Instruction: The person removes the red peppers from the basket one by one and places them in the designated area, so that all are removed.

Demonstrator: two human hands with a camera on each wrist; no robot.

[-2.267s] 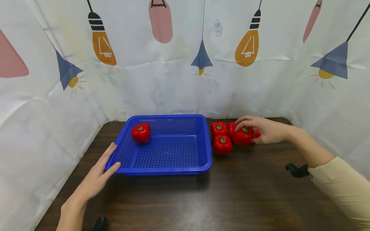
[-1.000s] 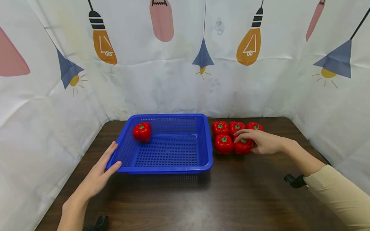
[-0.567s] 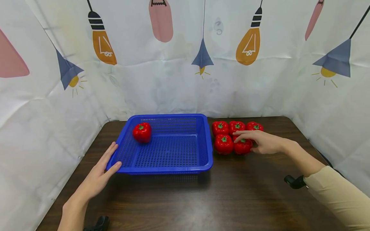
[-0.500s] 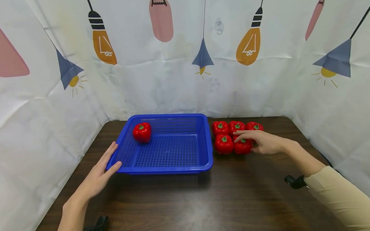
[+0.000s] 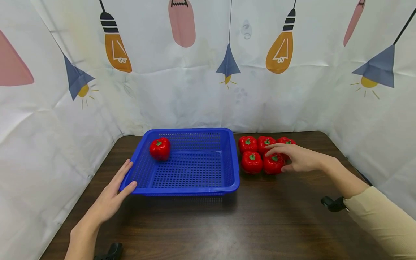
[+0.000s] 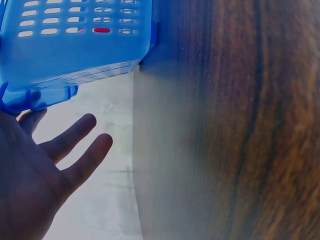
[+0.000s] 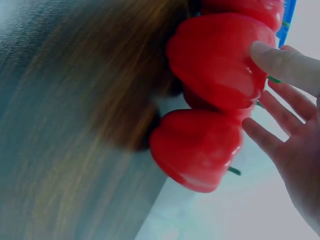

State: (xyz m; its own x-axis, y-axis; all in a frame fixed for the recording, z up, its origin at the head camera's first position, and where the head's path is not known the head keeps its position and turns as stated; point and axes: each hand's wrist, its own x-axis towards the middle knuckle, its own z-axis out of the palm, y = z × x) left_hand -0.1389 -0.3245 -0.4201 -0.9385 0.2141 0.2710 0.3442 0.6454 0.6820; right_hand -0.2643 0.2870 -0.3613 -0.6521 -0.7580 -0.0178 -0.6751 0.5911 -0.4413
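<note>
My left hand point(image 5: 108, 198) lies against the left side of a blue plastic basket point(image 5: 182, 190), its fingers straight along the rim. From below, the left wrist view has that hand point(image 6: 35, 175) with spread fingers beside the basket wall point(image 6: 55, 55). My right hand point(image 5: 300, 159) hovers around the top of a red bell pepper point(image 5: 273, 164) with a green stem, front right in a cluster. In the right wrist view the thumb overlaps that bell pepper point(image 7: 215, 60), and the other fingers are spread apart beyond it. A single bell pepper point(image 5: 160, 149) stands in the basket's back left.
Several more red bell peppers point(image 5: 251, 162) sit close together right of the basket, three along the back row. They stand on a dark wooden table point(image 5: 227, 224). A white patterned curtain point(image 5: 195, 97) rises behind the table and at both sides.
My right hand has brought a bell pepper forward from the back into the front row. Its fingers have since loosened and lifted slightly. My left hand has stayed at the basket.
</note>
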